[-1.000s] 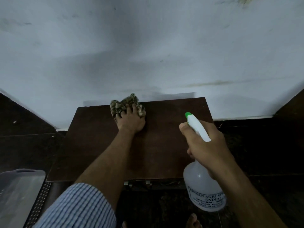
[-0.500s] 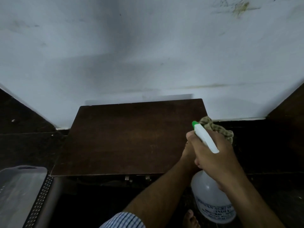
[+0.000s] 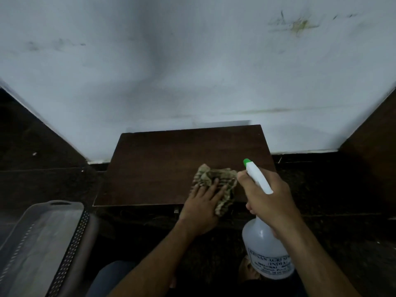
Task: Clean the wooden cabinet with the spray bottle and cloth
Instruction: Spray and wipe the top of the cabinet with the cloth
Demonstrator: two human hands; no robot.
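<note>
Change: since half a second ago the left hand (image 3: 202,207) and its cloth (image 3: 216,181) have slid leftward from the cabinet's right edge, where the other hand partly hid them, onto the front right part of the top. A second ago they were near the back edge.
Left hand: fingers straight and spread, pressing flat on the cloth, with the palm reaching back over the cabinet's front edge.
Cloth: crumpled, with a brown-and-beige pattern. It lies on the cabinet top under the fingers, and one fold hangs past the front edge.
Right hand (image 3: 270,202): curled round the neck of the spray bottle, with the forefinger lying forward beside the white head.
Spray bottle (image 3: 260,239): translucent white with a printed label, held tilted in the air in front of the cabinet, just right of the cloth. Its green nozzle tip (image 3: 246,161) is over the right side of the top.
Wooden cabinet (image 3: 171,159): dark brown flat top, its back edge against the wall.
Surroundings: pale scuffed wall (image 3: 192,61), dark floor (image 3: 342,200), a grey perforated plastic basket (image 3: 42,243) at lower left, and a bare foot (image 3: 246,269) beneath the bottle.
</note>
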